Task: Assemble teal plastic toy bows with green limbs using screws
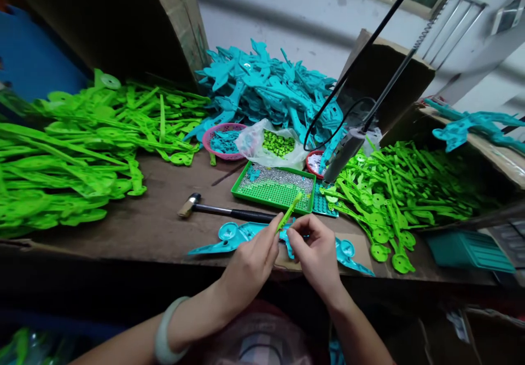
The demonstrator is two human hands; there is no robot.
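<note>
My left hand (252,258) is closed around a slim bright green plastic part (290,211), whose free end points up and to the right. Close beside it, my right hand (315,247) pinches thumb and forefinger together at the lower end of that part; whatever sits between those fingertips is too small to make out. Beneath both hands a long turquoise plastic part (229,239) with round cups lies across the table's front edge, its middle partly hidden. Just behind it rests a hammer (229,212) with a black grip, its head to the left.
A green tray (268,196) of small metal pieces stands behind the hammer. Further back are a pink basket (223,155), a plastic bag (250,143) of green bits and a turquoise heap (266,86). Green parts pile up left (82,152) and right (394,190). An electric screwdriver (346,154) hangs at right.
</note>
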